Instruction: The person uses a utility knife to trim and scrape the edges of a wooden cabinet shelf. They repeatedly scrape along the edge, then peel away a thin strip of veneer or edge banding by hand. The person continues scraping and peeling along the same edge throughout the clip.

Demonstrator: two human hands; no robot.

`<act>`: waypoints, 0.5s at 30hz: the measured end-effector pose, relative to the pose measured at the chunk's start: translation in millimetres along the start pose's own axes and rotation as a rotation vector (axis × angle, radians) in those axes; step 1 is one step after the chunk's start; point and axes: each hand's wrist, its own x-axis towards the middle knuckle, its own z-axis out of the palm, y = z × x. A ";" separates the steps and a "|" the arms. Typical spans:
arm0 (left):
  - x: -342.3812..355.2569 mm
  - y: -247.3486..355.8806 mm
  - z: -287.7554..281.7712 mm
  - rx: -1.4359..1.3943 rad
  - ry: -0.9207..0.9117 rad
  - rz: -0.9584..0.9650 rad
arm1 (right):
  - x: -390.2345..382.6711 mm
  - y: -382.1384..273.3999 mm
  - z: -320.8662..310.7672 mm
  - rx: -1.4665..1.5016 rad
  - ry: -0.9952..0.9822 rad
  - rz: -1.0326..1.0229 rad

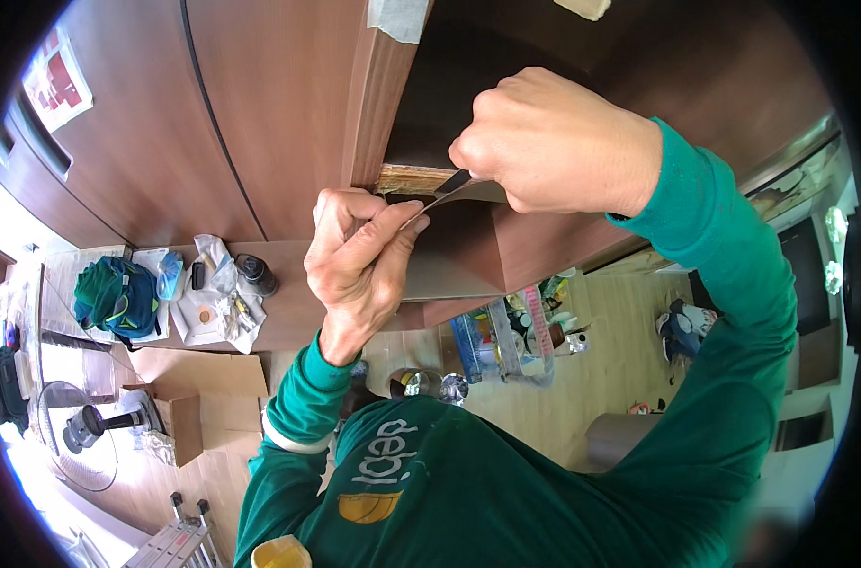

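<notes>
A thin brown strip (443,197) runs between my two hands, in front of a dark brown wooden cabinet. My left hand (359,251) pinches its lower end between thumb and fingers. Higher up and to the right, my right hand (554,142) is closed in a fist at the other end, and its fingers hide what lies inside. A small dark flat piece (453,182) shows beside the right fist; its kind is unclear. Just behind the strip, a rough bare-wood edge (413,179) shows on the cabinet frame (378,104).
On a brown ledge at left lie a green-and-blue backpack (118,298), a dark cup (254,273) and plastic bags. Below stand an open cardboard box (189,407), a fan (82,431) and a ladder (179,540). A filled crate (506,341) sits on the floor beneath the cabinet.
</notes>
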 end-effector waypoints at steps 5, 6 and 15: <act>0.4 0.1 0.0 -0.017 0.012 -0.002 | -12.2 2.2 -0.7 -0.049 -0.030 -0.016; 0.5 0.2 -0.2 -0.024 0.010 -0.011 | -17.7 4.2 -0.3 -0.057 -0.024 -0.002; 3.2 3.9 -3.1 -0.019 -0.010 -0.038 | -72.3 20.4 8.8 -0.019 -0.041 0.157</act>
